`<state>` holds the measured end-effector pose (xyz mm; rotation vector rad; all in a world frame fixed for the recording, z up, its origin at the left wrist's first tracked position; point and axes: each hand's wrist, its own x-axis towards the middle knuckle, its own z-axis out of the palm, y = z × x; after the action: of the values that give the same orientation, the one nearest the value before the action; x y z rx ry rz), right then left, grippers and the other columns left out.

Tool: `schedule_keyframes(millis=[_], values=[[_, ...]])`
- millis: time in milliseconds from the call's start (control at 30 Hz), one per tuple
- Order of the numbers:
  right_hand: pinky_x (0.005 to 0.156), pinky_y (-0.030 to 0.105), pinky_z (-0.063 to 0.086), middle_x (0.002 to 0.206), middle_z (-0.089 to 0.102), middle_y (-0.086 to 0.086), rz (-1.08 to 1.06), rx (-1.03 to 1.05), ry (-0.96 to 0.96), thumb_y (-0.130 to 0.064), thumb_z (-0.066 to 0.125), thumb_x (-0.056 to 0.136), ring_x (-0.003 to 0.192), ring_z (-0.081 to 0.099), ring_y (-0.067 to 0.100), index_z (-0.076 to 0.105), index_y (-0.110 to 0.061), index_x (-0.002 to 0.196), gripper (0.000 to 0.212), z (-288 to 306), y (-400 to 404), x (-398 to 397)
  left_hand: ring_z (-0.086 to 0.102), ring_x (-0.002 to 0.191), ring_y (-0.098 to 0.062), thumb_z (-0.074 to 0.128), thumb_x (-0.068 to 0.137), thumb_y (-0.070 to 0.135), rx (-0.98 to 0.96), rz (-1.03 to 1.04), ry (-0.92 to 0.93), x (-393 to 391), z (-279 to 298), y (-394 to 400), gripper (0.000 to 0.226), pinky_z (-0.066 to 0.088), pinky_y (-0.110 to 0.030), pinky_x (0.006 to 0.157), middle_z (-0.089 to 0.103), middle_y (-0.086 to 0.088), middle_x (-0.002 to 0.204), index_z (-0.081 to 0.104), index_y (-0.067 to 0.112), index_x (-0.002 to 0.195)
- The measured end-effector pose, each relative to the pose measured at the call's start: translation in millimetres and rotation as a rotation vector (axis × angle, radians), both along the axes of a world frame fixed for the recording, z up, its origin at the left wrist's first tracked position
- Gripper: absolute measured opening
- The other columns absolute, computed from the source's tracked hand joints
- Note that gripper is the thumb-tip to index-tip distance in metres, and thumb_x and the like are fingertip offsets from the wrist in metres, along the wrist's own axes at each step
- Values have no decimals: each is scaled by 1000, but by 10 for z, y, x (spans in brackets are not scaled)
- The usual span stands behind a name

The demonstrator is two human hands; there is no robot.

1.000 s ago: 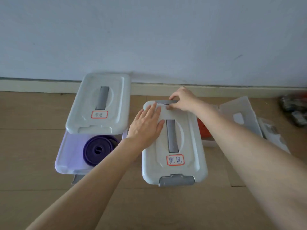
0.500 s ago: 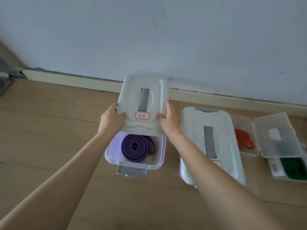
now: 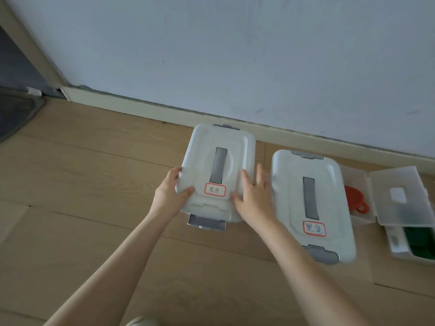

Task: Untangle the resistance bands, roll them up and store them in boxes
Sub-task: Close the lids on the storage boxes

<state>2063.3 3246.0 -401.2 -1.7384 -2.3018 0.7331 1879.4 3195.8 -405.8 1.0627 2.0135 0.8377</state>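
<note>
left hand (image 3: 168,196) grips lid (image 3: 217,170) edge, thumb on top, to seat it | right hand (image 3: 253,198) flat, fingers straight, pressing lid's right side | box's front latch (image 3: 207,223) still unfastened | black-labelled box (image 3: 313,205) closed | orange band (image 3: 355,201) lies in open case (image 3: 360,217), far right

Floor (image 3: 94,184): light wooden planks, running up to a pale skirting board (image 3: 164,111) at its far edge.
Purple-labelled box (image 3: 219,170): white, lid on, standing on the floor near the far edge; its near grey latch (image 3: 207,223) is flipped open.
Black-labelled box (image 3: 310,203): white, lidded, latched, just right of the first, apart from it.
Small clear box (image 3: 360,203): open, further right, an orange band (image 3: 355,198) inside; its lid (image 3: 400,196) is folded out to the right.
Green-band box (image 3: 414,243): clear, at the floor's right edge, nearer than that lid.
Dark mat (image 3: 16,114): on the floor at the far left.
</note>
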Motion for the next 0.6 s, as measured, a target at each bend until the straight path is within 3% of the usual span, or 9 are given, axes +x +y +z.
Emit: schedule_keyframes(millis=[67,167,233,367,467,600], values=[[115,37,-2,157,-8,13,291,61,-32,-48,60,84,144,-3,29,18,-19,148,82,-16,-153,-59,48,95,-14,65,85,19,31,14,-30,-29,-29,-12,52,34,-17,63,54,2,126,43,25,132],[115,46,-4,156,-12,14,557,164,-340,-55,69,72,144,-9,31,-6,-20,149,114,-173,-418,-144,49,93,-13,67,84,18,58,26,-50,-43,-49,-27,53,35,-10,60,55,3,125,45,26,132],[113,46,9,157,-1,14,528,296,-430,-42,68,78,144,4,30,-2,-20,149,103,-189,-418,-146,49,93,-11,67,84,19,61,35,-49,-45,-48,-38,53,35,-4,54,55,4,125,45,26,132],[104,41,24,151,24,5,555,212,-311,-35,63,83,134,23,25,24,-21,146,76,-26,-299,-43,50,93,-11,69,82,19,79,20,-58,9,-42,-129,53,36,-5,56,57,2,123,46,23,130],[102,41,28,149,25,3,584,163,-349,-32,62,86,130,24,25,26,-19,145,71,81,-348,114,50,97,-9,71,81,20,74,9,-105,157,-60,-214,53,36,-14,72,58,0,125,47,22,129],[100,40,30,148,23,2,598,168,-383,-30,54,91,128,26,27,22,-16,145,65,152,-545,300,51,96,-10,70,81,20,42,-37,-117,347,-76,-288,55,37,-20,77,58,0,126,45,24,130]])
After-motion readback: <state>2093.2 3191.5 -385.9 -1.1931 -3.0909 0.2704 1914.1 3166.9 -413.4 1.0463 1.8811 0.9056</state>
